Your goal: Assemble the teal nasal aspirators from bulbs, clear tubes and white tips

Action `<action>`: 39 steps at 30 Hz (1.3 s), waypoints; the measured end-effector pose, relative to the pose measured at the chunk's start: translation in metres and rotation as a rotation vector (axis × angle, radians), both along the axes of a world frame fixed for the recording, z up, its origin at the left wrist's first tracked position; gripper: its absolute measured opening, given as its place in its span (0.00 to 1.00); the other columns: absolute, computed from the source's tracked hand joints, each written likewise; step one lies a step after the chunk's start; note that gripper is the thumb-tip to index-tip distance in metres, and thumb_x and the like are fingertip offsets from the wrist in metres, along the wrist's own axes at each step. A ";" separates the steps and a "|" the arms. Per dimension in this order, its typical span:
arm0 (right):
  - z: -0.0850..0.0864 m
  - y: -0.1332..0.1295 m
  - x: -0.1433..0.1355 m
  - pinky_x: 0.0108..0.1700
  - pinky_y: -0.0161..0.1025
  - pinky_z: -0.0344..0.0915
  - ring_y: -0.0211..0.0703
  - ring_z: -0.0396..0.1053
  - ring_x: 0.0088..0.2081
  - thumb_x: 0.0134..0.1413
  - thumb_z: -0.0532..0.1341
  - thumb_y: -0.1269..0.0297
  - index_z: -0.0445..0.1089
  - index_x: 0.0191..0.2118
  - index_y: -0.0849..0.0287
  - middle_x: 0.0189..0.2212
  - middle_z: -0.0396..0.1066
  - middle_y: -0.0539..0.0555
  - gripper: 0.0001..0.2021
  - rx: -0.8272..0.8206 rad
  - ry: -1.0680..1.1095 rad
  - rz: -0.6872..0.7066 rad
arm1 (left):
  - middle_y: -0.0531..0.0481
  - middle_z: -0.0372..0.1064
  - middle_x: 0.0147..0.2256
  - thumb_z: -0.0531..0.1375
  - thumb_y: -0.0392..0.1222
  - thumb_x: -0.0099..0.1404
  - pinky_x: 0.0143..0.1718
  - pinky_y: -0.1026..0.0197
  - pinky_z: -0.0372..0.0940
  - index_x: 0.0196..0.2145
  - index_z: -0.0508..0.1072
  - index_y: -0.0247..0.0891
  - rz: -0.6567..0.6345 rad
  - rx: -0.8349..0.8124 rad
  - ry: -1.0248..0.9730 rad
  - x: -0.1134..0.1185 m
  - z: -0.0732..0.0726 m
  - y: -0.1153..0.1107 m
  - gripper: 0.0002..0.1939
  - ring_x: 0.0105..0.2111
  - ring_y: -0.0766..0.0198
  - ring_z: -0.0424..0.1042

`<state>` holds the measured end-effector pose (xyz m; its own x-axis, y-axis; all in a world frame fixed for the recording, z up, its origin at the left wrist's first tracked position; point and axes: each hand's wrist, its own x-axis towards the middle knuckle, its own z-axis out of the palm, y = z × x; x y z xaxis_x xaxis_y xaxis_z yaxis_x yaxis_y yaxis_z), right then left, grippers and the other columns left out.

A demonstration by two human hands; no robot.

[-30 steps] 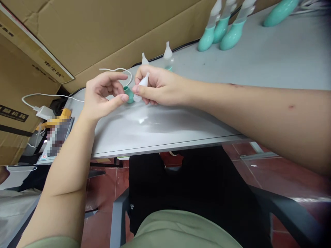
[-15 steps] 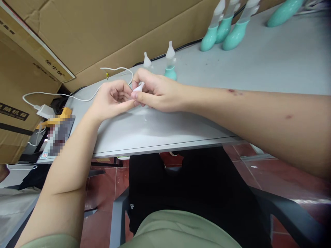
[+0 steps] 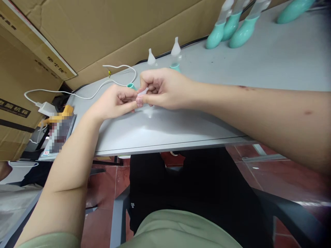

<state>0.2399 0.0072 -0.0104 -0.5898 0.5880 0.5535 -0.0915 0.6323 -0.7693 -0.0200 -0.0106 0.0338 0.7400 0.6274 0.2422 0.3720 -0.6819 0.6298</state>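
My left hand (image 3: pixel 112 103) and my right hand (image 3: pixel 165 89) meet above the grey table, fingertips touching. Both are closed in a pinch around a small translucent white nozzle tip (image 3: pixel 143 92). Beneath the fingertips a bit of clear plastic (image 3: pixel 149 112) shows; whether it joins the nozzle is hidden. Just behind my left fingers stands a teal ring-shaped opening (image 3: pixel 131 86), its lower part covered. Beyond my right hand are a white-tipped piece (image 3: pixel 151 58) and a white-tipped clear piece on a teal base (image 3: pixel 176 53), both upright and partly covered.
Several teal squeeze bulbs with clear necks (image 3: pixel 244 32) stand at the back right, another teal bulb (image 3: pixel 294 12) beyond them. A white cable (image 3: pixel 95 96) runs to a white plug (image 3: pixel 47 108) at left. Cardboard (image 3: pixel 144 27) lines the table's back. A person's sleeve (image 3: pixel 18 203) shows lower left.
My hands stay together on the nozzle tip, its point now leaning further right. The teal opening behind my left hand and clear plastic below the fingers have come into sight. The view has shifted slightly.
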 end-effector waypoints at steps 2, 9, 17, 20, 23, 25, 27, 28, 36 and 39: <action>0.001 -0.002 0.001 0.38 0.35 0.65 0.35 0.76 0.36 0.74 0.78 0.77 0.71 0.41 0.55 0.34 0.82 0.48 0.17 0.014 -0.006 -0.010 | 0.49 0.81 0.29 0.78 0.79 0.78 0.29 0.66 0.74 0.40 0.91 0.37 0.012 -0.012 0.009 0.000 0.002 0.000 0.36 0.28 0.67 0.77; 0.004 -0.007 0.002 0.41 0.38 0.62 0.36 0.68 0.37 0.78 0.72 0.76 0.68 0.40 0.54 0.36 0.74 0.47 0.16 0.208 0.058 -0.038 | 0.50 0.81 0.29 0.80 0.70 0.79 0.32 0.64 0.82 0.40 0.91 0.39 0.037 -0.016 -0.008 -0.003 0.004 0.001 0.29 0.28 0.66 0.80; 0.014 -0.024 0.007 0.41 0.39 0.62 0.35 0.66 0.34 0.75 0.77 0.75 0.73 0.43 0.55 0.33 0.70 0.44 0.14 0.172 -0.044 0.044 | 0.48 0.85 0.32 0.81 0.78 0.75 0.25 0.64 0.78 0.37 0.88 0.41 0.107 -0.046 -0.252 -0.016 -0.002 0.020 0.35 0.23 0.67 0.79; 0.014 -0.028 0.003 0.43 0.39 0.62 0.35 0.67 0.34 0.69 0.77 0.85 0.78 0.44 0.57 0.29 0.71 0.42 0.15 0.129 -0.254 0.098 | 0.50 0.86 0.34 0.85 0.76 0.71 0.23 0.65 0.76 0.40 0.88 0.42 0.128 -0.032 -0.352 -0.018 -0.003 0.025 0.33 0.21 0.69 0.78; 0.019 -0.033 -0.004 0.45 0.40 0.61 0.37 0.70 0.36 0.68 0.77 0.87 0.81 0.44 0.58 0.29 0.71 0.42 0.15 0.107 -0.445 0.073 | 0.51 0.85 0.34 0.88 0.73 0.69 0.25 0.67 0.79 0.41 0.89 0.41 0.112 -0.059 -0.350 -0.017 -0.005 0.024 0.32 0.23 0.68 0.83; 0.025 -0.036 -0.007 0.44 0.42 0.59 0.39 0.69 0.36 0.68 0.77 0.87 0.81 0.42 0.58 0.28 0.71 0.43 0.15 0.117 -0.550 0.051 | 0.49 0.86 0.35 0.88 0.71 0.70 0.27 0.68 0.81 0.40 0.87 0.40 0.102 -0.079 -0.310 -0.017 -0.004 0.021 0.31 0.27 0.66 0.87; 0.030 -0.039 -0.007 0.42 0.43 0.57 0.40 0.67 0.35 0.67 0.79 0.87 0.81 0.41 0.59 0.27 0.70 0.44 0.15 0.123 -0.607 0.045 | 0.47 0.88 0.37 0.87 0.69 0.72 0.30 0.67 0.84 0.39 0.86 0.39 0.108 -0.100 -0.261 -0.017 -0.003 0.017 0.31 0.30 0.64 0.89; 0.032 -0.040 -0.007 0.42 0.43 0.57 0.40 0.67 0.34 0.65 0.80 0.86 0.82 0.42 0.59 0.27 0.71 0.44 0.15 0.117 -0.615 0.048 | 0.46 0.89 0.38 0.88 0.69 0.72 0.32 0.67 0.85 0.40 0.87 0.38 0.114 -0.109 -0.245 -0.018 -0.002 0.016 0.31 0.32 0.64 0.90; 0.021 -0.023 0.006 0.39 0.40 0.60 0.37 0.66 0.33 0.77 0.79 0.71 0.78 0.41 0.58 0.29 0.72 0.46 0.12 0.038 -0.257 -0.101 | 0.50 0.90 0.37 0.94 0.65 0.62 0.36 0.63 0.87 0.42 0.96 0.45 0.076 0.022 -0.347 -0.024 -0.007 0.025 0.26 0.34 0.64 0.88; 0.014 -0.013 0.006 0.38 0.40 0.63 0.39 0.69 0.35 0.76 0.84 0.62 0.79 0.42 0.56 0.33 0.76 0.48 0.15 -0.014 -0.056 -0.129 | 0.51 0.92 0.39 0.94 0.63 0.62 0.38 0.62 0.90 0.44 0.97 0.45 0.072 0.016 -0.376 -0.022 -0.009 0.025 0.24 0.35 0.63 0.91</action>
<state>0.2462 -0.0059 0.0034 -0.5385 0.6685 0.5130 0.0335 0.6253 -0.7797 -0.0418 0.0145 0.0246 0.5519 0.6684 0.4987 0.1639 -0.6733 0.7210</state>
